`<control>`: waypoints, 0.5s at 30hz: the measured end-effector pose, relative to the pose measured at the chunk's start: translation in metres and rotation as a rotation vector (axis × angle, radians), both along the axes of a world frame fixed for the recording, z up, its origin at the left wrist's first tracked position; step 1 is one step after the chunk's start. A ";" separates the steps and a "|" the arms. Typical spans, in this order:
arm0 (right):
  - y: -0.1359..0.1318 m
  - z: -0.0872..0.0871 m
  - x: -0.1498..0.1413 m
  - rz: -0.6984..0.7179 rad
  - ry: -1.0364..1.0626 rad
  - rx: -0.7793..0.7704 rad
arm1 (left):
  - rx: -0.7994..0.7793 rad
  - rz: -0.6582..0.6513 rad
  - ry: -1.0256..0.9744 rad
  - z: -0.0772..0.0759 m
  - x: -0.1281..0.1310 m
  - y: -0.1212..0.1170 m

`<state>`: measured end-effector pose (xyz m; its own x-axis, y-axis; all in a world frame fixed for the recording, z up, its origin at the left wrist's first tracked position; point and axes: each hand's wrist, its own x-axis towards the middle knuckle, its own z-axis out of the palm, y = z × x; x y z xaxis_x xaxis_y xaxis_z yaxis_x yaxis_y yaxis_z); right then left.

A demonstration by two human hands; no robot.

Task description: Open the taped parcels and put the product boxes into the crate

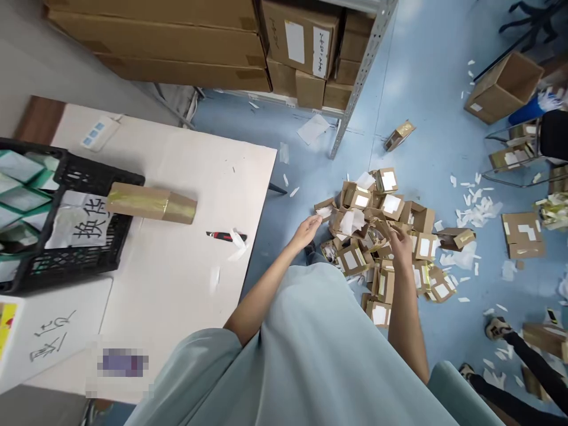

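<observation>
My left hand (307,232) pinches the edge of a brown cardboard flap at the near side of a heap of small boxes. My right hand (400,244) has its fingers closed on another brown cardboard flap (382,231). Between the hands lies an opened cardboard box (354,222) with white paper in it; both flaps seem to belong to it, though the overlap hides the joins. Around and below are several small cardboard boxes (350,259) with white labels and yellowish tape, many of them opened, heaped on the blue floor (310,171).
To the left, a table (177,278) bears a red-and-black utility knife (224,236), a taped carton (153,203) and a black crate (80,260). A metal shelf (361,77) holds large cartons. Paper scraps (479,210) litter the floor; another person's legs (523,349) show at lower right.
</observation>
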<state>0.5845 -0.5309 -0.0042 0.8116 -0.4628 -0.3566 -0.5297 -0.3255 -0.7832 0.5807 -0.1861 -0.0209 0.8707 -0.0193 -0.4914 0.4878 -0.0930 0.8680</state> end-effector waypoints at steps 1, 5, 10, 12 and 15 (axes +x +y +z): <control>0.001 -0.004 0.003 0.023 0.008 0.010 | -0.004 0.006 0.031 -0.001 -0.001 0.001; 0.044 -0.023 0.023 0.254 0.028 0.086 | 0.005 0.109 0.125 -0.001 -0.022 0.022; 0.151 -0.043 0.048 0.697 0.100 0.196 | -0.006 0.399 0.179 -0.005 -0.073 0.065; 0.196 -0.047 0.052 0.891 0.140 0.201 | -0.013 0.557 0.199 -0.008 -0.098 0.082; 0.262 -0.047 0.050 1.158 0.196 0.188 | -0.032 0.786 0.204 -0.011 -0.140 0.107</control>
<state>0.6344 -0.2692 -0.0508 0.6363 0.5830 -0.5052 -0.1123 -0.5778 -0.8084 0.4408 -0.0790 -0.0317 0.5287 0.5437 -0.6518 0.5491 0.3665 0.7511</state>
